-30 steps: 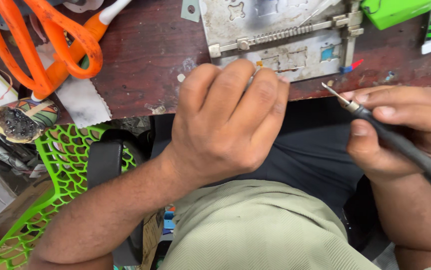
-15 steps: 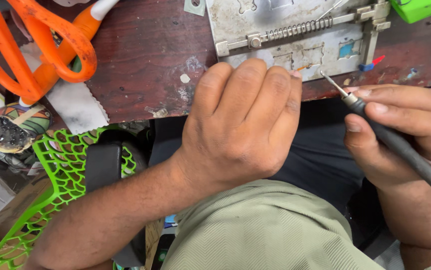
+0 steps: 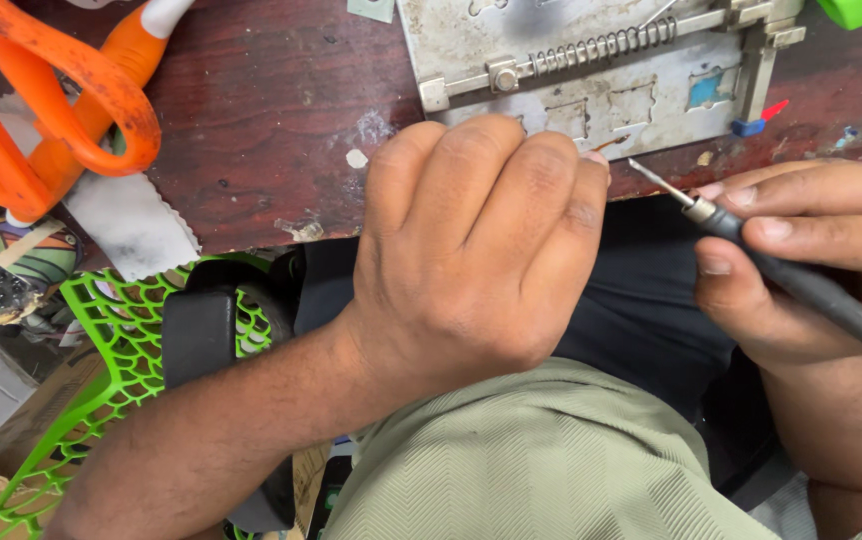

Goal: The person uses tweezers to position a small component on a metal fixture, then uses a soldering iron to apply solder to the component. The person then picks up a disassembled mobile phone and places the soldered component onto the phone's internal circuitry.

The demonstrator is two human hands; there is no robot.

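1. Your left hand (image 3: 471,250) lies curled, knuckles up, at frame centre on the table (image 3: 271,120) edge; I cannot tell if it holds anything.
2. Your right hand (image 3: 811,260), at the right edge, grips a soldering iron (image 3: 801,285).
3. Its tip points up-left at the metal plate (image 3: 591,70), upper centre.
4. Orange scissors (image 3: 51,100) lie upper left.

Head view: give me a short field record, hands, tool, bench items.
left hand: knuckles up, fingertips curled at the bench edge against the metal jig plate; what they pinch is hidden
right hand: pen-style grip on a soldering iron
iron tip: bare, aimed toward the left fingertips, just short of them
jig plate: grey, with a coil spring along a bar
bench: dark red wood, worn
orange scissors: upper left, on the bench
green mesh chair: lower left, below the bench
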